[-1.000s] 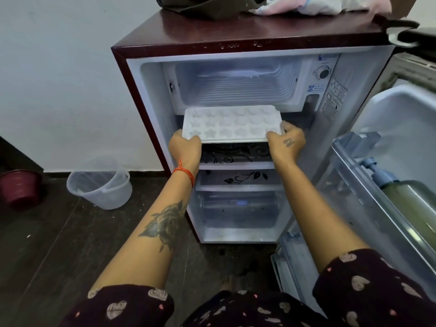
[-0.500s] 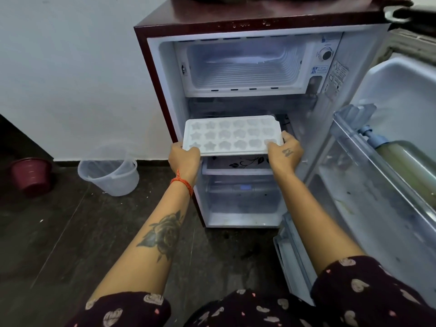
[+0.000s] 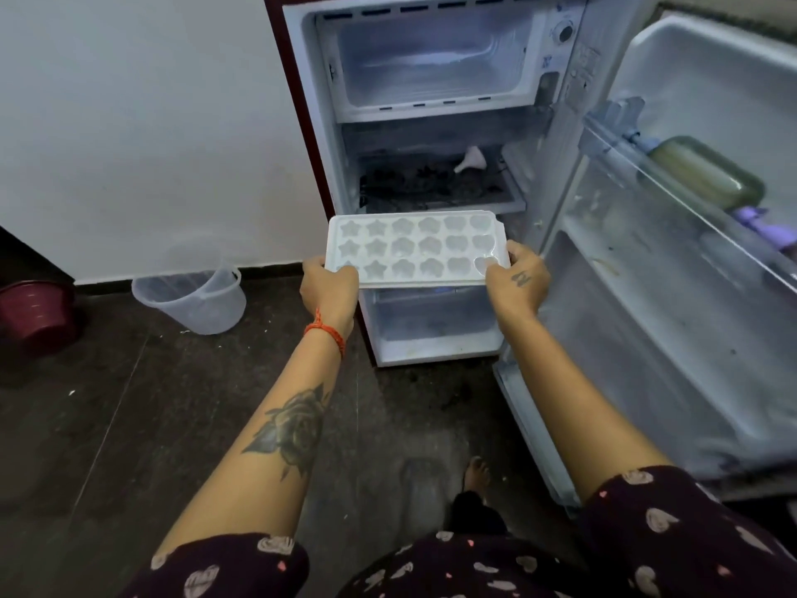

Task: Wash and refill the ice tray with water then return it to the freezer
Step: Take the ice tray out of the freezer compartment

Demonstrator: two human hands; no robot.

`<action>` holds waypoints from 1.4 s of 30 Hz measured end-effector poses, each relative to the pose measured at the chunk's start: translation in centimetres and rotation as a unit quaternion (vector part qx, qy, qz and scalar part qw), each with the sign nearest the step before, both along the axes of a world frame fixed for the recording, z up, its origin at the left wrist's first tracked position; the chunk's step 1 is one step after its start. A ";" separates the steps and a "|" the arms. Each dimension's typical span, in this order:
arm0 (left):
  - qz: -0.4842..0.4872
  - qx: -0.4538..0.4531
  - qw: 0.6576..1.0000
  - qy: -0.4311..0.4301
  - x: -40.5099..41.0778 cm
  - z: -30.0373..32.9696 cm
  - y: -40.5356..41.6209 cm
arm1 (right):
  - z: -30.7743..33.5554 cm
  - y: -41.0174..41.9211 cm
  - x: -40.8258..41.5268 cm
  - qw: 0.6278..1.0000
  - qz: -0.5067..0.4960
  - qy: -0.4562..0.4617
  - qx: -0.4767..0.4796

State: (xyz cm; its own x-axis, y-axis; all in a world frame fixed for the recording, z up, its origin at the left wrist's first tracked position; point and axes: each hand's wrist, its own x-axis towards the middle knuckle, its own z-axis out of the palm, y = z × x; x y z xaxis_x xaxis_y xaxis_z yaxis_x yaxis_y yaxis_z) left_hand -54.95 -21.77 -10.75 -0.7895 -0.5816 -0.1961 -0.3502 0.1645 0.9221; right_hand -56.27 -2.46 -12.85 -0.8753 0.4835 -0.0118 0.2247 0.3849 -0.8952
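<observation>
A white ice tray [image 3: 414, 248] with star- and heart-shaped cells is held level in front of the open fridge, outside it. My left hand [image 3: 330, 291] grips the tray's left end and my right hand [image 3: 517, 282] grips its right end. The freezer compartment [image 3: 431, 58] at the top of the fridge stands open, well above the tray. I cannot tell whether the cells hold water.
The fridge door [image 3: 690, 252] hangs open at the right, with a bottle [image 3: 703, 176] in its rack. A clear plastic bucket [image 3: 194, 299] and a dark red pot [image 3: 36, 315] stand on the dark floor by the wall at the left. My bare foot [image 3: 476, 472] is below.
The tray has come down and out, from just under the freezer compartment to the level of the lower shelves. Both hands kept their grip. The view tilted downward.
</observation>
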 end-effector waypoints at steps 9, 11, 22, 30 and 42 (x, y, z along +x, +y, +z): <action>-0.043 -0.026 0.998 -0.041 6.3 -0.8 0.3 | -0.1 0.5 8.5 1.000 -0.024 -0.001 0.005; -0.041 -0.030 0.998 -0.046 7.7 -1.0 0.6 | -0.1 0.7 10.1 1.000 -0.023 -0.002 0.001; -0.059 -0.038 0.994 -0.085 16.9 -3.1 3.8 | -2.9 4.3 20.5 0.998 -0.032 -0.047 -0.006; -0.133 -0.067 0.982 -0.117 21.4 -4.3 6.0 | -4.2 6.3 27.4 0.991 -0.106 -0.079 -0.025; -0.336 -0.094 0.933 -0.093 21.1 -3.9 7.4 | -4.7 5.5 33.0 0.956 -0.270 -0.100 -0.060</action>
